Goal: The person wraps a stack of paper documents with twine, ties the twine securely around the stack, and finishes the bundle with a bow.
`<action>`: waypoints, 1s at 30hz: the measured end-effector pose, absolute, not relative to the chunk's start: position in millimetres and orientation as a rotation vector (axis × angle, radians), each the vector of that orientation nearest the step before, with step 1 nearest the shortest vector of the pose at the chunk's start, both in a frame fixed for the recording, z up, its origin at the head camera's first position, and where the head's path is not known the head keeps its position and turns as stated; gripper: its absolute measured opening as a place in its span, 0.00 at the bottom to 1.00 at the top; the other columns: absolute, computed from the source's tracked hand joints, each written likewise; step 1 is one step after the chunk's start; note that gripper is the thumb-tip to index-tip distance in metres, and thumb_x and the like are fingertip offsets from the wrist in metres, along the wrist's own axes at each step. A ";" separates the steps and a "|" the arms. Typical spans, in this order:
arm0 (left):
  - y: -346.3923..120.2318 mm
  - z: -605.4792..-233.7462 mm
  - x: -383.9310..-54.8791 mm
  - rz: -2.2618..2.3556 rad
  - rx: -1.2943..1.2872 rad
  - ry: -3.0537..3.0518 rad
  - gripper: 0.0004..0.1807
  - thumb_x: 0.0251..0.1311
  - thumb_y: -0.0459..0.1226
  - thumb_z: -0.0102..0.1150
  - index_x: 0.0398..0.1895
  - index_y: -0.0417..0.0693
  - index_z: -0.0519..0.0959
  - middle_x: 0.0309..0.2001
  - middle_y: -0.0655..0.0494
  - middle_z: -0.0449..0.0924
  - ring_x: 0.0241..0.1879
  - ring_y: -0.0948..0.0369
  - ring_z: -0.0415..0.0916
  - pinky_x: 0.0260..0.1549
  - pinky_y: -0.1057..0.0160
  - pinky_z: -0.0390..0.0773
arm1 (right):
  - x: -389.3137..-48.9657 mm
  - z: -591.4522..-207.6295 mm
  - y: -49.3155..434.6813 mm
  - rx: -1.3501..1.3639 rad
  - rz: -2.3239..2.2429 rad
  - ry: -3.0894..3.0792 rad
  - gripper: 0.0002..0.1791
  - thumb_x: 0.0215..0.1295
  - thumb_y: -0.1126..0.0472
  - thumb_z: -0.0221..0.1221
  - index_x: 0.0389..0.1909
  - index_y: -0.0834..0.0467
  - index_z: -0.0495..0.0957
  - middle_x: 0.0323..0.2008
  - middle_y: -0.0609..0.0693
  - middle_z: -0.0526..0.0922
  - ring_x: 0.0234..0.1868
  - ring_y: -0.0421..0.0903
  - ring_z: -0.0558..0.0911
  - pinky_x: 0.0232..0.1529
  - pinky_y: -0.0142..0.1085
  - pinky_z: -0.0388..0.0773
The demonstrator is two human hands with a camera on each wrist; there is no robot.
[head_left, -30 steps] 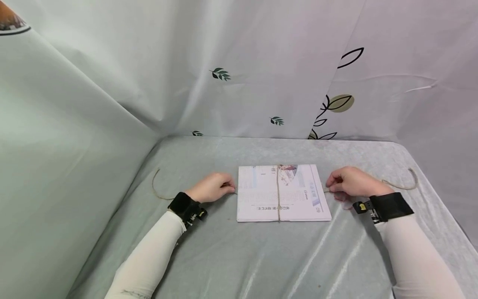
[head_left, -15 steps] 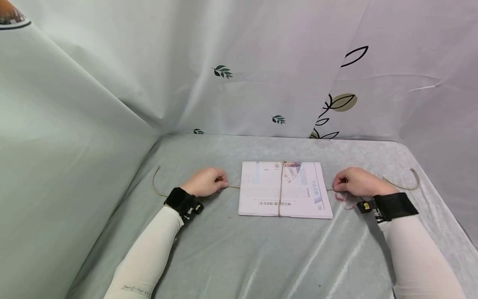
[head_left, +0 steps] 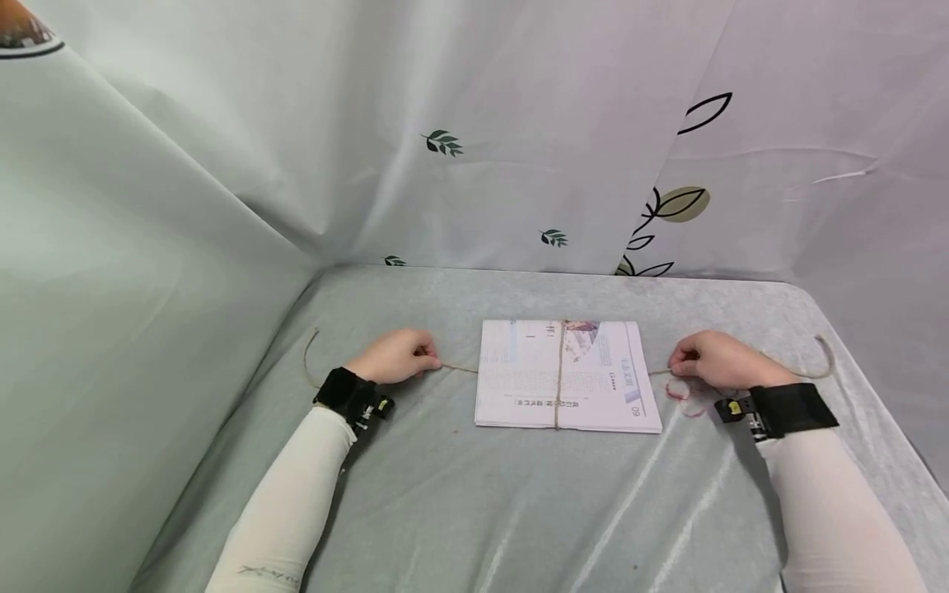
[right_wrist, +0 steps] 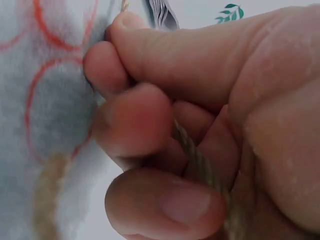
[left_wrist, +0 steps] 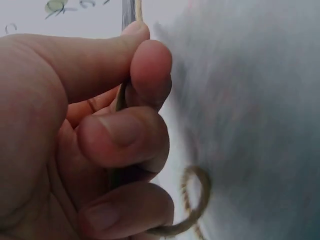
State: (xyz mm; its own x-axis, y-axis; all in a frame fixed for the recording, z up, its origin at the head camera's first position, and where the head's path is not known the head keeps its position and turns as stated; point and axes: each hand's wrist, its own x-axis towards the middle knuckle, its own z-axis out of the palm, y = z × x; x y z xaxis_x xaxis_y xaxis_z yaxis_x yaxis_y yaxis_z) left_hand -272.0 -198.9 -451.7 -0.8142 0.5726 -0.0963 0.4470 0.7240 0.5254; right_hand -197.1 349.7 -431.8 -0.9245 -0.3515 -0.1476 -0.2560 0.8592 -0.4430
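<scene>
A flat stack of printed newspaper sheets (head_left: 511, 387) lies on the table, with a strand of twine (head_left: 559, 375) running front to back over its top. To the left of the stack, my left hand (head_left: 396, 356) pinches a length of twine (head_left: 460, 367) between thumb and forefinger; in the left wrist view its tail (left_wrist: 202, 195) loops out below the curled fingers. On the right side my right hand (head_left: 710, 360) pinches the twine (head_left: 659, 371) coming from that edge. The right wrist view shows this twine (right_wrist: 192, 150) passing through the palm.
Loose twine tails curl on the table beyond the left hand (head_left: 306, 362) and past the right wrist (head_left: 825, 362). Red ring-like marks (head_left: 676, 389) show on the grey table cover (head_left: 563, 511) by the right hand. A pale patterned curtain (head_left: 489, 189) stands behind the table.
My left hand has moved left, away from the stack, and my right hand slightly right. More twine now shows on both sides of the stack.
</scene>
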 end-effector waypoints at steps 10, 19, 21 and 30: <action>-235.6 -428.8 -279.4 0.733 0.775 2.728 0.07 0.78 0.38 0.68 0.41 0.45 0.88 0.28 0.59 0.79 0.28 0.60 0.72 0.34 0.57 0.73 | -196.6 -426.7 359.8 -0.350 -0.502 2.918 0.04 0.75 0.64 0.68 0.38 0.59 0.90 0.33 0.47 0.88 0.33 0.45 0.78 0.38 0.45 0.75; -269.6 -401.9 -271.1 0.667 0.660 2.862 0.07 0.82 0.36 0.62 0.47 0.41 0.87 0.35 0.53 0.86 0.33 0.58 0.77 0.40 0.53 0.75 | -195.4 -422.0 366.0 -0.257 -0.480 2.943 0.05 0.74 0.64 0.68 0.37 0.60 0.89 0.32 0.49 0.87 0.31 0.46 0.77 0.36 0.44 0.74; -276.1 -397.7 -268.3 0.661 0.636 2.915 0.09 0.84 0.38 0.61 0.46 0.42 0.87 0.36 0.50 0.87 0.32 0.57 0.76 0.38 0.52 0.74 | -195.4 -421.4 366.5 -0.249 -0.473 2.942 0.05 0.74 0.64 0.67 0.37 0.60 0.89 0.32 0.49 0.87 0.31 0.46 0.77 0.36 0.44 0.74; -283.5 -389.8 -260.3 0.637 0.502 3.184 0.13 0.84 0.43 0.63 0.53 0.44 0.91 0.41 0.44 0.79 0.41 0.48 0.69 0.37 0.49 0.68 | -195.2 -423.9 367.9 -0.253 -0.468 2.939 0.06 0.74 0.63 0.67 0.36 0.59 0.88 0.30 0.47 0.85 0.30 0.46 0.77 0.36 0.44 0.73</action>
